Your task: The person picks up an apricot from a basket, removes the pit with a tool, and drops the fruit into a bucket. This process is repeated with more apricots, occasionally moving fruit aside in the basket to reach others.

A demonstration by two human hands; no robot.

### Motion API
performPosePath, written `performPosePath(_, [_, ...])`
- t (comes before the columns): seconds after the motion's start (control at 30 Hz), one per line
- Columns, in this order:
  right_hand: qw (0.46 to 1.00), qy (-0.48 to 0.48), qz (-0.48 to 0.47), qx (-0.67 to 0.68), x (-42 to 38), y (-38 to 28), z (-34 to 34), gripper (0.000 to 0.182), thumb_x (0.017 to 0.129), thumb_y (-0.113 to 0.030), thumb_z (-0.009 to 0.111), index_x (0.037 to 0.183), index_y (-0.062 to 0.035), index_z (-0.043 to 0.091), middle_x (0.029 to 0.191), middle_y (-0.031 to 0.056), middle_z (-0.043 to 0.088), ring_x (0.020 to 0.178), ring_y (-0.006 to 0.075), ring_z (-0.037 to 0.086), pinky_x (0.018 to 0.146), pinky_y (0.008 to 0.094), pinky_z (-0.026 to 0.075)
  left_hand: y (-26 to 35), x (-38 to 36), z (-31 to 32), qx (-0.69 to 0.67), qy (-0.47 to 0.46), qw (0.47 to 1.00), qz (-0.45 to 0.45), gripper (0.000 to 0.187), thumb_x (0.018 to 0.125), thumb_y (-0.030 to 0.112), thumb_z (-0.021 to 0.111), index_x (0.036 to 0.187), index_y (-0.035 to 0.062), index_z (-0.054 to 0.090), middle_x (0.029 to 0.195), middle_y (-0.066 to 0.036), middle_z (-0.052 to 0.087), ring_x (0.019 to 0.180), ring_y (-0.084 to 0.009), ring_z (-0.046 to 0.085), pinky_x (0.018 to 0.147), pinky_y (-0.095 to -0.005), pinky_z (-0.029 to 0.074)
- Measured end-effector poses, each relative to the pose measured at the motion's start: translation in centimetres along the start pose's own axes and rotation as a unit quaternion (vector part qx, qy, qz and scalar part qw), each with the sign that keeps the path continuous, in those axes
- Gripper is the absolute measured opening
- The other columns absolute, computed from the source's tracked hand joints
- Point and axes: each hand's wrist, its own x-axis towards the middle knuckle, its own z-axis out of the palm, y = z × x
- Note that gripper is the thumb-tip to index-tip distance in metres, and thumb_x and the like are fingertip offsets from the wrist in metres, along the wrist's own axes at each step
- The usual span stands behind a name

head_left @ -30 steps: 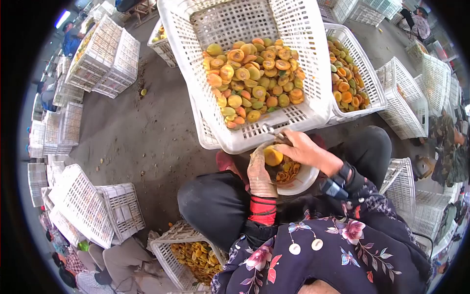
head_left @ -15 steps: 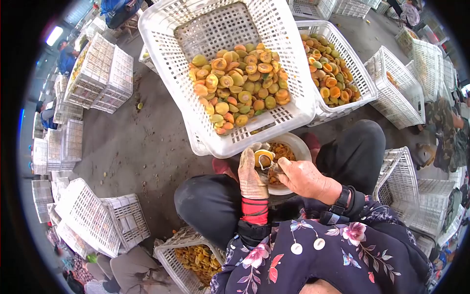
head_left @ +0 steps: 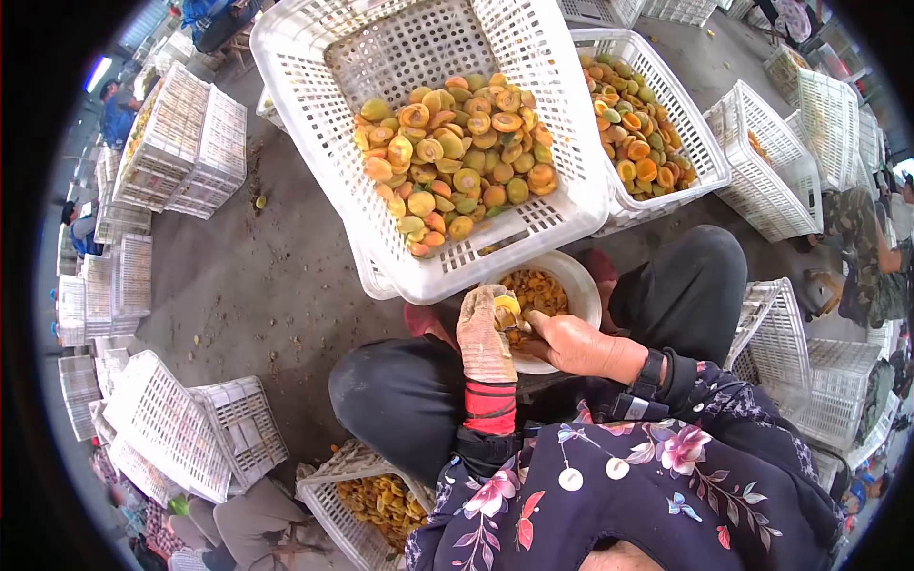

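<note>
My left hand (head_left: 486,335), in a stained work glove, is closed around a yellow-orange apricot half (head_left: 506,308). My right hand (head_left: 592,346) is bare, its fingers pinched on a small metal pitting tool whose loop is mostly hidden at the fruit. Both hands meet over the near-left rim of a white bowl (head_left: 588,303). Orange-brown fruit scraps (head_left: 545,289) lie in that bowl, between my knees. Just beyond it a tilted white crate (head_left: 433,285) holds many apricot halves (head_left: 466,157).
Another crate (head_left: 712,181) of apricot halves stands behind to the right. At my left knee, a low crate (head_left: 328,493) contains darker fruit pieces. Stacked white crates (head_left: 190,423) are at the left, more crates (head_left: 776,333) at the right. Other people sit around the edges.
My right hand has shifted slightly left, closer to my left hand. The tool's metal loop, plain across the fruit before, is now hardly visible. The whole view has shifted slightly.
</note>
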Motion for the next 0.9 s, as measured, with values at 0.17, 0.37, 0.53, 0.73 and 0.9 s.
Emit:
performPosePath(0.17, [0.946, -0.136, 0.088, 0.282, 0.8, -0.3, -1.3, 0.041, 0.097, -0.037, 0.053, 0.114, 0.0003, 0.052, 0.074, 0.0200, 0.064, 0.063, 0.0331, 0.064, 0.058, 0.0426, 0.049, 0.1, 0.2, -0.3, 0.012, 0.013, 1.000, 0.003, 0.024, 0.099, 0.025, 0.053, 0.096, 0.0041, 0.064, 0.086, -0.005, 0.065, 0.077, -0.0137, 0.060, 0.069, -0.0267, 0.048])
performPosePath(0.37, [0.987, 0.018, -0.031, 0.155, 0.3, 1.3, 3.1, 0.032, 0.097, -0.031, 0.056, 0.108, -0.0015, 0.051, 0.067, 0.0113, 0.057, 0.058, 0.0288, 0.058, 0.055, 0.0408, 0.046, -0.9, 1.1, -0.8, 0.072, 0.029, 0.997, 0.009, 0.021, 0.098, 0.022, 0.055, 0.094, 0.0041, 0.064, 0.088, -0.005, 0.066, 0.079, -0.0141, 0.061, 0.070, -0.0262, 0.048])
performPosePath(0.53, [0.622, -0.271, 0.223, 0.700, 0.0, 0.6, -1.2, 0.026, 0.097, -0.034, 0.056, 0.106, -0.0104, 0.051, 0.063, -0.0069, 0.041, 0.046, 0.0027, 0.034, 0.040, 0.0205, 0.029, 0.5, 0.5, 0.2, 0.017, 0.006, 1.000, 0.005, 0.022, 0.099, 0.024, 0.054, 0.095, 0.0043, 0.063, 0.089, -0.007, 0.066, 0.079, -0.0149, 0.062, 0.071, -0.0265, 0.049])
performPosePath(0.73, [0.959, -0.153, 0.029, 0.235, -1.2, 0.8, -0.8, 0.043, 0.092, -0.038, 0.061, 0.118, -0.0036, 0.054, 0.079, 0.0124, 0.063, 0.063, 0.0290, 0.061, 0.057, 0.0389, 0.048, 0.6, 0.5, 0.1, -0.112, 0.032, 0.993, -0.026, 0.028, 0.100, 0.031, 0.054, 0.106, 0.0040, 0.059, 0.090, -0.011, 0.066, 0.073, -0.0206, 0.065, 0.060, -0.0300, 0.051])
performPosePath(0.9, [0.999, -0.009, 0.031, 0.020, -1.8, 0.7, -2.1, 0.035, 0.087, -0.027, 0.065, 0.111, -0.0026, 0.056, 0.087, 0.0259, 0.064, 0.083, 0.0450, 0.062, 0.068, 0.0488, 0.049, -0.6, 0.8, 0.0, -0.049, 0.024, 0.998, 0.012, 0.034, 0.101, 0.031, 0.051, 0.116, 0.0019, 0.058, 0.105, -0.010, 0.064, 0.091, -0.0190, 0.062, 0.078, -0.0317, 0.051])
